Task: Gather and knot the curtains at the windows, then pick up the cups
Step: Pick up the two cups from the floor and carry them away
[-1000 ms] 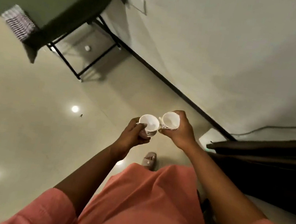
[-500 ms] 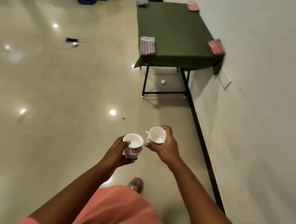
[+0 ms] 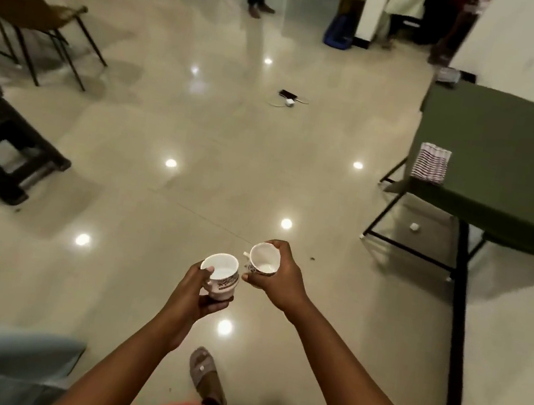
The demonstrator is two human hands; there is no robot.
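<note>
I carry two white cups with dark printed bands, one in each hand, out in front of my waist. My left hand point(image 3: 197, 291) grips the left cup point(image 3: 221, 273) from the side and below, thumb on its rim. My right hand point(image 3: 276, 278) wraps around the right cup point(image 3: 263, 261), which tilts with its mouth toward me. Both cups look empty inside. No curtains or windows are in view.
A table with a green cloth point(image 3: 493, 160) and folded towels point(image 3: 431, 162) stands at the right on black legs. A black stool point(image 3: 0, 145) and brown chairs point(image 3: 27, 10) stand left. A phone with charger point(image 3: 288, 96) lies on the glossy floor. People stand at the far end.
The view has swung left from the wall and the dark curtain toward the open room. The green table now sits at the right. Both hands keep holding the cups.
</note>
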